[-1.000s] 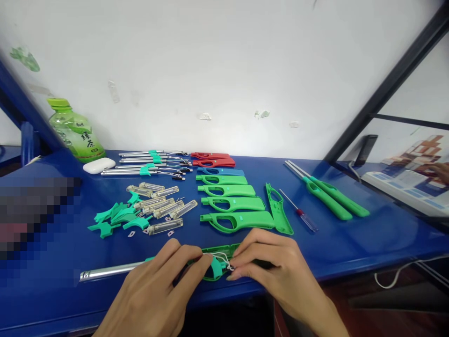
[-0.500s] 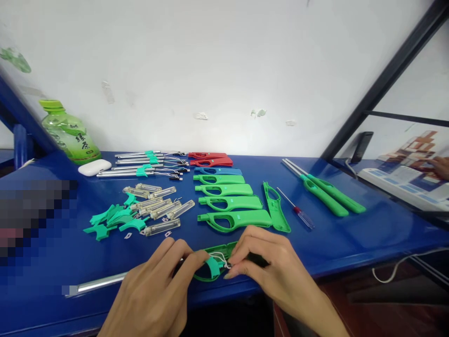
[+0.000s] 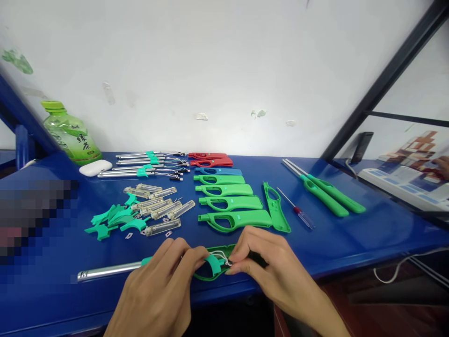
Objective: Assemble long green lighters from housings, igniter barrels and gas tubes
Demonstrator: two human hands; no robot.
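On the blue table (image 3: pixel 333 243), near its front edge, lies an open green shell (image 3: pixel 206 278). The left hand (image 3: pixel 157 283) grips it beside the teal trigger (image 3: pixel 213 265); the right hand (image 3: pixel 268 257) pinches the white wires (image 3: pixel 220 254). A steady shell and light pinch should serve best, keeping wires slack and inside the rim.

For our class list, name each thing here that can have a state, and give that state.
Left hand, curled over the green shell
Right hand, fingertips pinched at white wires
Green shell, open, wires exposed
Teal trigger, in the shell
Bottle, capped
Screwdriver, lying unheld
Green lighters, metal tubes attached
Clear capsules, lying loose
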